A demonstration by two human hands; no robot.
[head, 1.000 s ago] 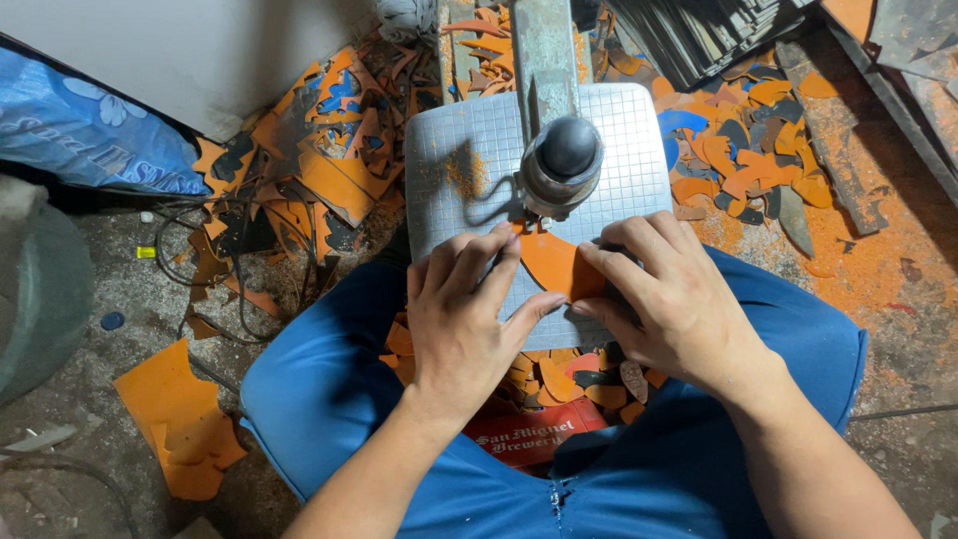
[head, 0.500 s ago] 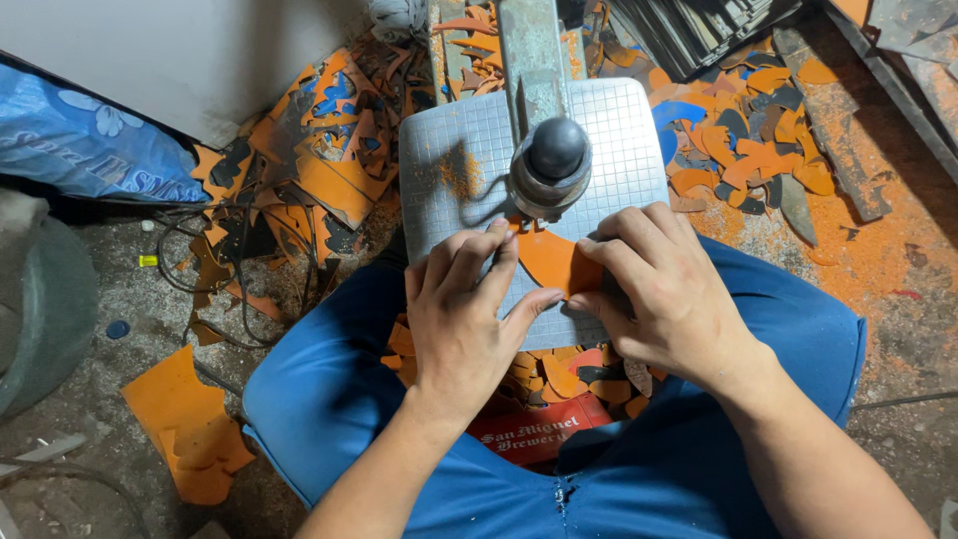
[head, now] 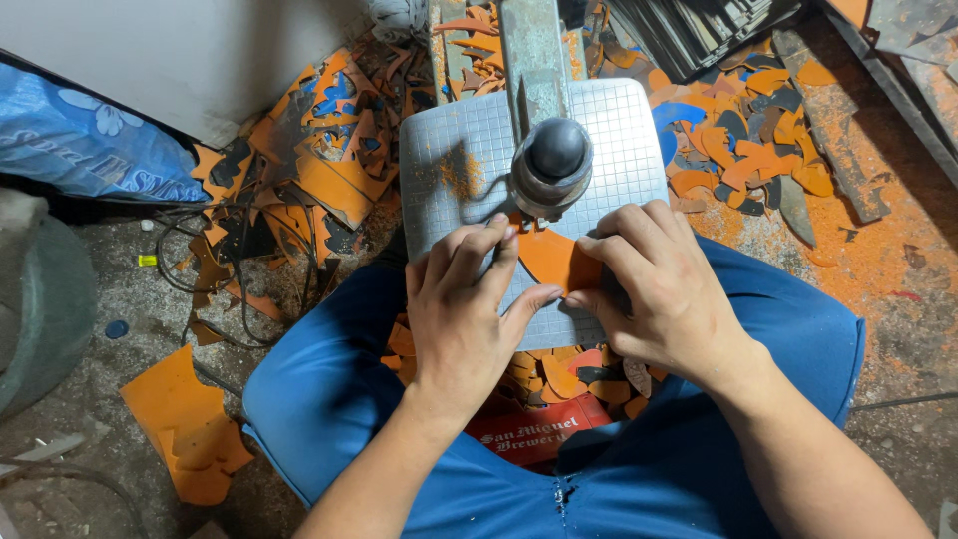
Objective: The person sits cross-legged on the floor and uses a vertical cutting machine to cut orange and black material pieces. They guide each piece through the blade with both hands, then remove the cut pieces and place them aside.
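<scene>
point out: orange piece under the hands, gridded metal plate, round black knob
orange piece (head: 555, 258), head view, bare middle between the hands
gridded metal plate (head: 454, 150), head view, left part of its top
round black knob (head: 557, 150), head view, its top

Look to the upper left of the frame: a blue printed plastic sack (head: 80, 150). Black cables (head: 235, 269) curl below it, and a jagged orange sheet offcut (head: 185, 424) lies lower left on the concrete floor (head: 130, 299).

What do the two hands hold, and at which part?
Both hands, left and right, press an orange piece flat on the gridded table, fingers at its near edge.
</scene>
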